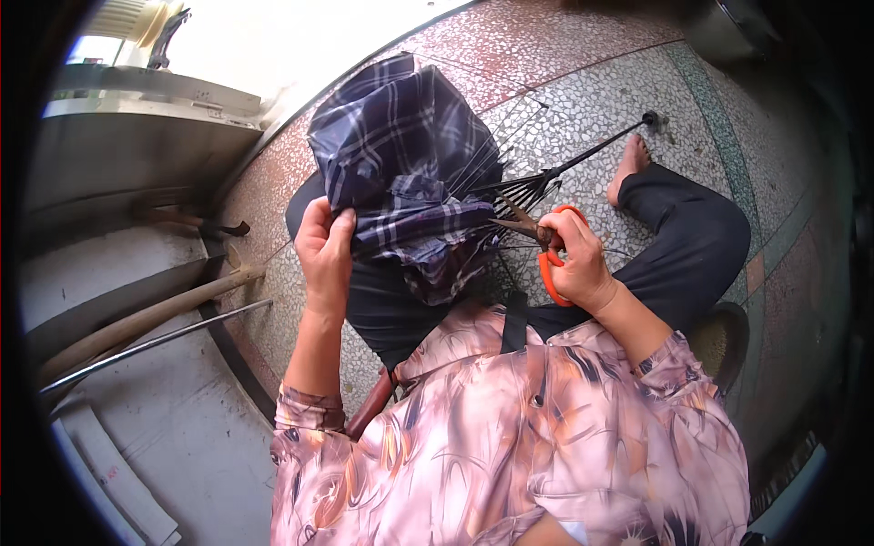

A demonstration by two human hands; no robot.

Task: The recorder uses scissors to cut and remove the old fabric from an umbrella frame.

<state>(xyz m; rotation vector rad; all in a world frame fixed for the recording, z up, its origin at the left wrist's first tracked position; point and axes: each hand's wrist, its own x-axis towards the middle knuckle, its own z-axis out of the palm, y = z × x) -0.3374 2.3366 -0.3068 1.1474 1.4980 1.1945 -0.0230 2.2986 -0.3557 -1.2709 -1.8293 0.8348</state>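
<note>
Scissors (546, 255) with orange handles are gripped in the right hand (575, 264), fingers threaded through the loops and closed on them, blades pointed left toward the bunched cloth. Whether the blades are parted can't really be told from here. The plaid umbrella canopy (401, 173), dark blue with pale checks, is draped over the person's lap and is pinched at its left edge by the left hand (323, 250), fingers curled tight around a fold of the fabric.

The umbrella's bare metal ribs (523, 191) are fanned out just above the scissors, and the black shaft (601, 146) is stretched away up and to the right across the speckled terrazzo floor (564, 82), ending in a small knob. So the blade tips are pretty much crowded by ribs on one side and cloth on the other.

A bare foot (628, 164) in a dark trouser leg is laid right beside the shaft. Off to the left, a wooden pole (146, 318) and a thin metal rod (155, 341) are seen lying along a concrete step (173, 428), well apart from both hands. Most of the lower view is blocked by the person's pink patterned shirt (510, 437).
</note>
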